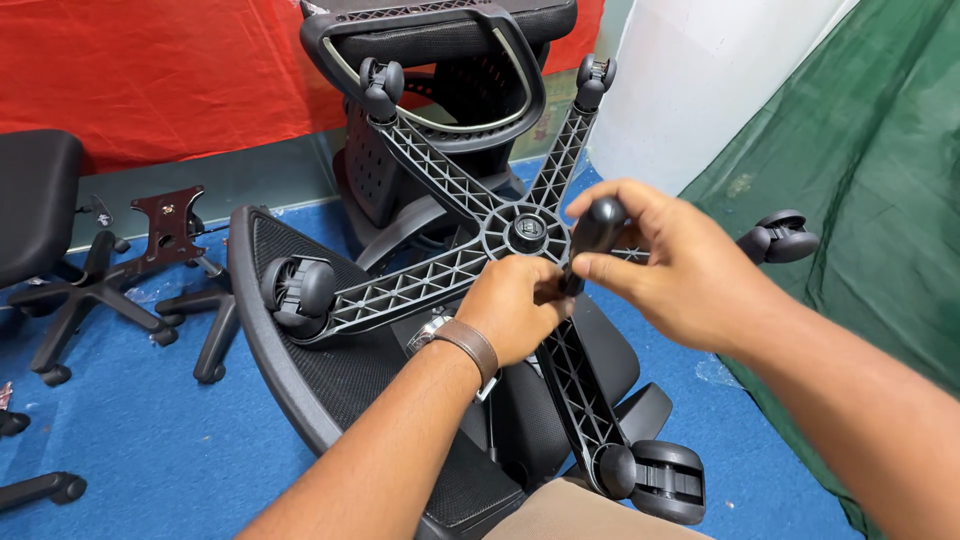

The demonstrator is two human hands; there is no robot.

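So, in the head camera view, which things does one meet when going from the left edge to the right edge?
Black seat cushion → dark metal seat plate → castor on the star base → left hand → right hand → loose castor → green sheet.

A black plastic five-armed office chair base [500, 235] lies upside down, ribbed underside up, across black mesh chair parts. Black twin-wheel casters sit on four arm ends. A loose black plastic caster [597, 228] is held beside its hub.

Matt black plastic star base [440, 275], glossy caster [298, 290], blue carpet [150, 440].
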